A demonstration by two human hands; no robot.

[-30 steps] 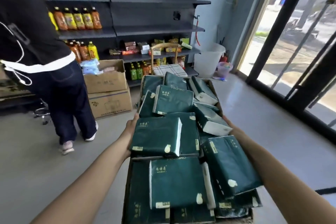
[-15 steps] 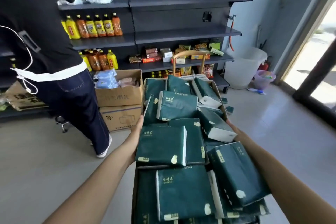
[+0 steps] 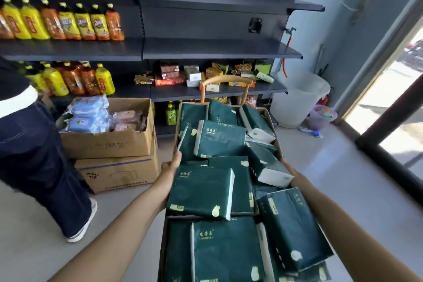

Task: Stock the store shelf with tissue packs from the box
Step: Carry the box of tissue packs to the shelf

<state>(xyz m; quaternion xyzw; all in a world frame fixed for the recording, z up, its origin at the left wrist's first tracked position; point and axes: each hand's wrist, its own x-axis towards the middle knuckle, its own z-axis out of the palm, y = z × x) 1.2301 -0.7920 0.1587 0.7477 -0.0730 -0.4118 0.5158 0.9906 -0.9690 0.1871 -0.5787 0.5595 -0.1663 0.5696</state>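
Box (image 3: 272, 126) of tissue packs (image 3: 201, 192): left fingers (image 3: 177, 159) clasp its wall, right hand's (image 3: 288, 168) fingers hidden.

Deep green tissue packs (image 3: 201, 192) all over, white at the ends, with pale cream blotches and light lettering on the wrap. Brown cardboard box (image 3: 272, 127) around them. Dark grey shelf (image 3: 219, 49) behind. Bottles (image 3: 68, 22) wear yellow and orange labels with yellow caps. Pale blue packets (image 3: 89, 117) sit in a tan carton (image 3: 109, 144). Green bottles (image 3: 170, 114) low down, an orange hose (image 3: 284, 65), a translucent white bucket (image 3: 299, 98), navy trousers (image 3: 29, 155) with light stitching.
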